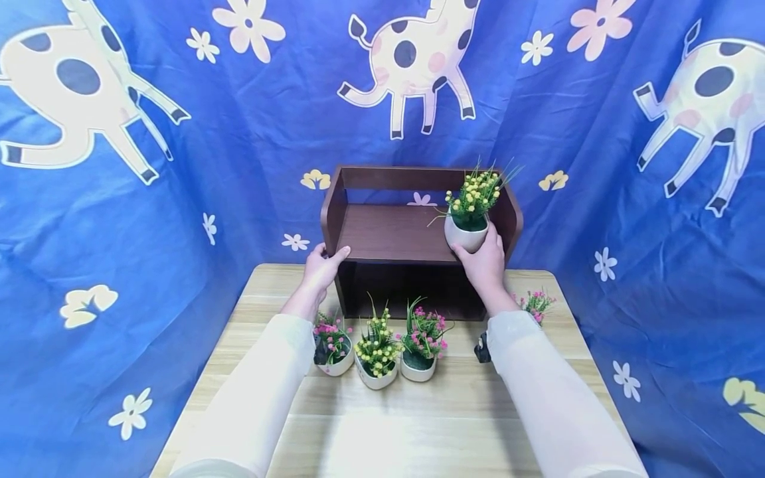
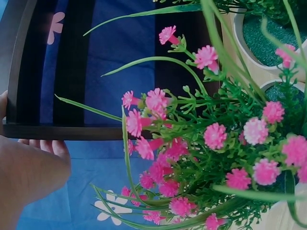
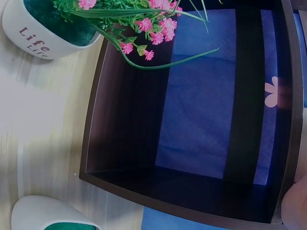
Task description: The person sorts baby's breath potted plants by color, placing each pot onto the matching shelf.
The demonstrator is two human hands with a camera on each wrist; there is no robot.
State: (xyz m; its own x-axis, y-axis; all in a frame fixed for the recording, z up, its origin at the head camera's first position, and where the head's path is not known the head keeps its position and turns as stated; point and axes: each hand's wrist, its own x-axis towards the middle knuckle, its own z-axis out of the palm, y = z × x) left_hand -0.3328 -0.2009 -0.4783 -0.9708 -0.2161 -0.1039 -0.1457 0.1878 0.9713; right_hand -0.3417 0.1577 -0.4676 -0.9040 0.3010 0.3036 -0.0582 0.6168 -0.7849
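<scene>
A dark brown two-tier shelf point(image 1: 394, 229) stands at the back of the table. My left hand point(image 1: 321, 271) grips its left side, thumb lying at the front edge of the upper board; in the left wrist view the fingers reach behind the side panel. At the right end of the upper board, my right hand point(image 1: 485, 264) holds a white potted plant point(image 1: 465, 237) with yellow flowers, thumb in front and fingers on its right side. Whether the pot's base touches the board cannot be told. Only a sliver of the right hand shows in the right wrist view.
Before the shelf stand a pink-flowered pot point(image 1: 336, 362), a yellow-flowered pot point(image 1: 376, 377) and another pink-flowered pot point(image 1: 418, 370). Pink flowers point(image 1: 536, 305) show beyond my right forearm, their pot hidden. A blue patterned curtain point(image 1: 269, 133) encloses the wooden table point(image 1: 382, 431).
</scene>
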